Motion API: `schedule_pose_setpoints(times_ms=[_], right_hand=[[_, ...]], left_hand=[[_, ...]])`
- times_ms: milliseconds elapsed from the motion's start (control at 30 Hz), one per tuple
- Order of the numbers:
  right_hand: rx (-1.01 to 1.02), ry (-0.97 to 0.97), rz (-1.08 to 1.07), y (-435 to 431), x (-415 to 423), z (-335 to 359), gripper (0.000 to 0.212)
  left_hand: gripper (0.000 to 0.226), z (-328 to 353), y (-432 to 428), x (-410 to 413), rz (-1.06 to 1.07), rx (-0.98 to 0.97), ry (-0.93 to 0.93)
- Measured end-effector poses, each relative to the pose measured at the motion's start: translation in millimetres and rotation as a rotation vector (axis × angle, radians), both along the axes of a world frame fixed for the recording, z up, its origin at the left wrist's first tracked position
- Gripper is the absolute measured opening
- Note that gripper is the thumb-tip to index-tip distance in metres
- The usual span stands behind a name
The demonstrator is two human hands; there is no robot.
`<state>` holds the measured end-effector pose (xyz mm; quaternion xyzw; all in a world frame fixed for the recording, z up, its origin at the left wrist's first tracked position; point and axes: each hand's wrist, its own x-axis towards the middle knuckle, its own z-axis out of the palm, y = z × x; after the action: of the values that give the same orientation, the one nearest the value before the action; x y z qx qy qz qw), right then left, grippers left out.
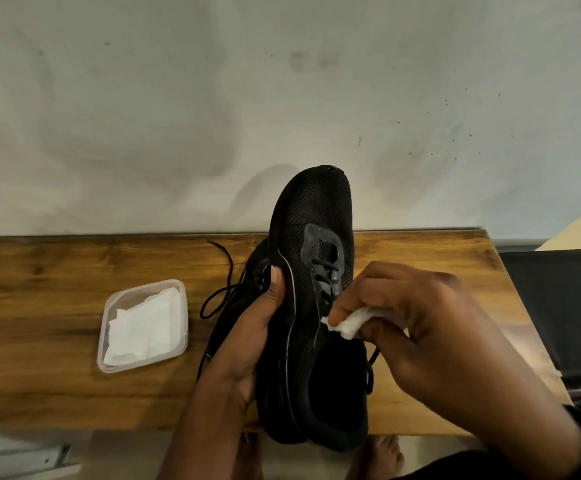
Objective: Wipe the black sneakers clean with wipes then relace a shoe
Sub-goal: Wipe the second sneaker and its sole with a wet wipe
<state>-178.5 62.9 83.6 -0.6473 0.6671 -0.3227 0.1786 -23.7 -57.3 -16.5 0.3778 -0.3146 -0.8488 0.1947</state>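
I hold a black mesh sneaker (311, 220) up over the wooden table (57, 271), toe pointing away from me. My left hand (247, 334) grips its left side, thumb lying along the grey stripe. My right hand (420, 327) pinches a folded white wipe (348, 323) and presses it against the upper beside the laces. A second black sneaker (247, 289) lies on the table behind my left hand, mostly hidden, with its loose lace (219, 292) trailing to the left.
A clear plastic tub (103, 327) holding several white wipes sits on the table to the left. A pale wall (213, 98) rises right behind the table. A dark seat (559, 306) stands off the table's right end. Bare feet show below the front edge.
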Motion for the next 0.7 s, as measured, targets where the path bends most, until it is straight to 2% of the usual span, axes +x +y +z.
schedule_pose_setpoints(times_ms=[100, 167, 300, 433, 500, 600, 700], right_hand=[[-0.082, -0.032, -0.047, 1.2, 2.1, 4.8, 0.035], [-0.135, -0.002, -0.077, -2.8, 7.9, 1.9, 0.029], [-0.085, 0.112, -0.02, -9.7, 21.4, -8.0, 0.031], [-0.038, 0.089, 0.102, -6.2, 16.5, -4.7, 0.034], [-0.06, 0.025, 0.055, -3.4, 11.1, -0.9, 0.033], [-0.169, -0.024, -0.128, -1.0, 6.3, 1.5, 0.031], [-0.164, 0.01, -0.108, -6.8, 16.6, -1.6, 0.031]], left_hand=[[0.084, 1.3, -1.3, -2.1, -0.024, 0.019, 0.011], [0.082, -1.2, -1.8, -2.9, -0.017, 0.057, 0.025], [0.074, -0.8, -0.7, -2.1, 0.008, 0.074, 0.045], [0.076, -0.6, -2.5, -1.6, 0.012, 0.01, -0.003], [0.08, -1.8, -3.1, -2.3, -0.007, 0.054, 0.022], [0.083, -6.8, -3.9, -2.0, -0.042, 0.105, 0.067], [0.08, -8.2, -4.8, -0.3, -0.013, 0.1, 0.086]])
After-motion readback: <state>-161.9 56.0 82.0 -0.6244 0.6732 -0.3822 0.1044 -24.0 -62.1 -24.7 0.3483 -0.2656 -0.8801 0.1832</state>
